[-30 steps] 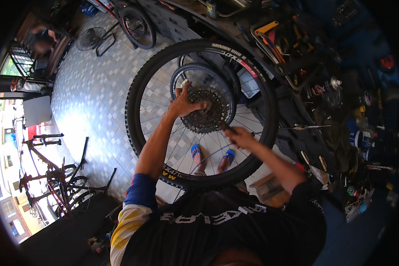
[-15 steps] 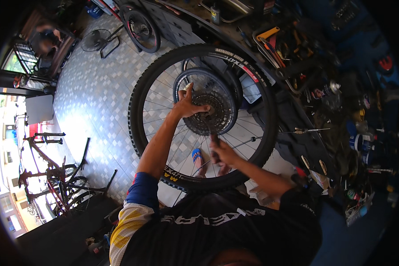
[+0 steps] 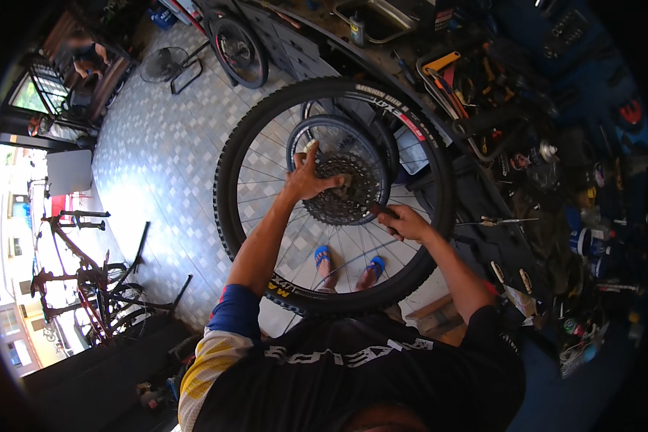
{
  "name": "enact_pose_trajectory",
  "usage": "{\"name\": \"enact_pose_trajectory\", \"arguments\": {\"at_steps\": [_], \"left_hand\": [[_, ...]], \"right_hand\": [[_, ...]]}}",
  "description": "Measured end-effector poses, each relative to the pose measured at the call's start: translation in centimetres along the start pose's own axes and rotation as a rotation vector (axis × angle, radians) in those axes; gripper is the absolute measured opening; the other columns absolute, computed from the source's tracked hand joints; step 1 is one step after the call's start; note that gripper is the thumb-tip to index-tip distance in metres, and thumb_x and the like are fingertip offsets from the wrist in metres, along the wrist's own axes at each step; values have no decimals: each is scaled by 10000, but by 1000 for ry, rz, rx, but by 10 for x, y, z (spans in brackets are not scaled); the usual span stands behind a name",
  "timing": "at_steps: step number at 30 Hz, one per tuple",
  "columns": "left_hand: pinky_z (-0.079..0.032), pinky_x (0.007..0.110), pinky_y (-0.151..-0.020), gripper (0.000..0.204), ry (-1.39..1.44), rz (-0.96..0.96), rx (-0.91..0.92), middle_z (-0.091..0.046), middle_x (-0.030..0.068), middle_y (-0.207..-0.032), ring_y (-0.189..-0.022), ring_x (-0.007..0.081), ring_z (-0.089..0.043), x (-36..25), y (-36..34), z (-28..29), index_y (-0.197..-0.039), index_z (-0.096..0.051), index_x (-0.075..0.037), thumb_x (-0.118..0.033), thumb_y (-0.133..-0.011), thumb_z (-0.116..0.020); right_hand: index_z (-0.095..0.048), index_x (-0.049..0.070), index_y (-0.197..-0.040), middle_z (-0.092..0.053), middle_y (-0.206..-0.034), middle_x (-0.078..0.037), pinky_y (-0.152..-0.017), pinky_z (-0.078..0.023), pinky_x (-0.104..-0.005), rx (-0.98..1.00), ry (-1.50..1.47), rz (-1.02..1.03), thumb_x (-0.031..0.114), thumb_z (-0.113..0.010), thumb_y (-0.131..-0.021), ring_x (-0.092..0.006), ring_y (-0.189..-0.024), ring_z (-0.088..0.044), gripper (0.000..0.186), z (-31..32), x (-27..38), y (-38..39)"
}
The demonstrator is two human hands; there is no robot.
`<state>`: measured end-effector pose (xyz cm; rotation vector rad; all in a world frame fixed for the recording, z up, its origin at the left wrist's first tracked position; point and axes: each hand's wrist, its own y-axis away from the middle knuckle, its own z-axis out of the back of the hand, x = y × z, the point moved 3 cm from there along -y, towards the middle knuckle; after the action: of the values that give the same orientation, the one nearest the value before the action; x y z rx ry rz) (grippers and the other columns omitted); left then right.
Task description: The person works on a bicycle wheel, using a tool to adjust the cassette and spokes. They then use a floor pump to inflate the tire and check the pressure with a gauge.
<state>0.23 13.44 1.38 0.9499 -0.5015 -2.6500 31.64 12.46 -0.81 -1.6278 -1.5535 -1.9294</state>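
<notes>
A bicycle wheel with a knobbly black tyre (image 3: 227, 209) faces up in front of me, close to my body. At its middle sits a dark cassette of toothed sprockets (image 3: 331, 210). My left hand (image 3: 309, 178) has its fingers spread over the cassette's left side, with the thumb stretched to the hub; a whitish patch shows at one fingertip. My right hand (image 3: 408, 225) is closed round the handle of a dark wrench (image 3: 379, 209), whose other end reaches the hub near my left thumb. The wrench's exact fit on the hub is too small to make out.
Below the wheel are a smaller wheel (image 3: 293, 147) and my feet in blue sandals (image 3: 322, 253). A cluttered workbench (image 3: 403, 47) with tools runs along the right. A bike frame (image 3: 86, 277) stands at left, a fan (image 3: 162, 65) farther back, and a person (image 3: 90, 57) sits far left.
My right hand has swung the wrench handle from below the hub out to the right and slightly up. My left hand stays at the hub, while the whole view has shifted a little.
</notes>
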Motion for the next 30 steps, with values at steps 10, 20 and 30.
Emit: {"name": "enact_pose_trajectory", "arguments": {"at_steps": [10, 20, 30], "left_hand": [[-298, 671, -1109, 1380, 19, -4, 27, -302, 300, -1535, -1421, 501, -402, -5, -1, 2, -1650, -124, -176, -807, -613, -781], [-302, 642, -1133, 1406, 20, -5, 44, -291, 322, -1530, -1436, 488, -380, -6, 1, 1, -1650, -120, -138, -811, -605, -778], [-311, 612, -1145, 1419, 10, 26, 22, -285, 306, -1545, -1420, 496, -402, -7, 3, 3, -1650, -114, -124, -810, -598, -773]], "right_hand": [[-480, 134, -1024, -497, -742, 7, -398, -352, -243, -530, -869, 167, 416, -562, -1057, -99, -549, -503, 295, -227, 0, -29], [-521, 124, -1147, -561, -738, -10, -368, -348, -243, 42, -417, -137, 476, -601, -1020, -121, -522, -570, 383, -92, -28, 5], [-598, 25, -1120, -536, -690, -15, -439, -416, -268, 211, -46, -177, 394, -647, -1015, -101, -506, -511, 387, 23, 14, -10]]}}
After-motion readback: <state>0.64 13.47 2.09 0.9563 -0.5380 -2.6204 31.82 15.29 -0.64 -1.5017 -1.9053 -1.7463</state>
